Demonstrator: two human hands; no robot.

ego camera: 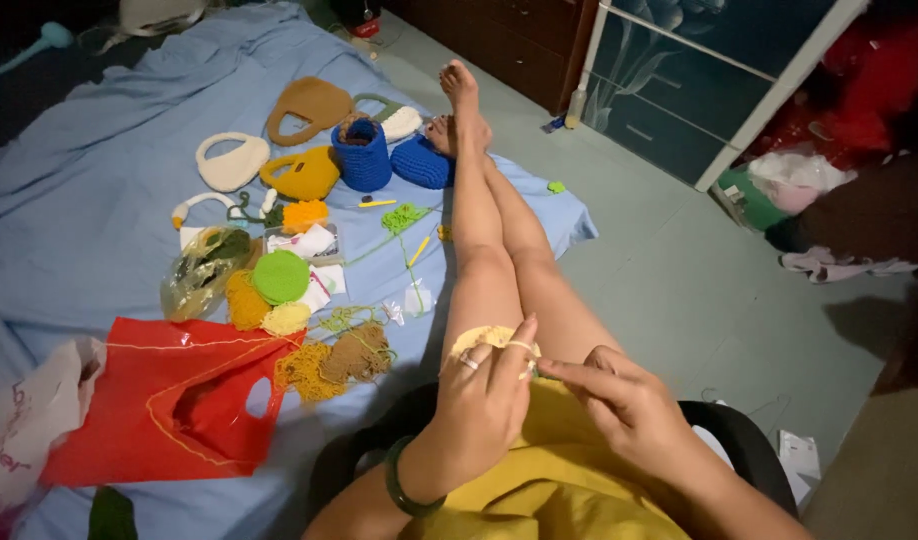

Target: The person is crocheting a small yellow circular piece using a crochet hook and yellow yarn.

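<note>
Both hands meet over the person's lap, close to the camera. Left hand (484, 385), with a ring and a dark green bangle at the wrist, has its fingers curled closed around a small pale yellow crochet piece (489, 338), pinning it against the knee so the edge faces the other hand. Right hand (619, 395) is nearly closed, fingertips pinched together at that edge, probably on a hook or yarn strand, though it is too small to tell.

Legs stretch out onto a bed with a blue sheet (79, 200), leaving the working spot propped and steady. Spread on the sheet, well apart from the hands, lie a red plastic bag (169, 400), loose yarn tangles (334, 360), a green crochet disc (280, 276), blue crochet pots (362, 155) and tan and cream little bags (309, 105). Nothing lies between the hands.
</note>
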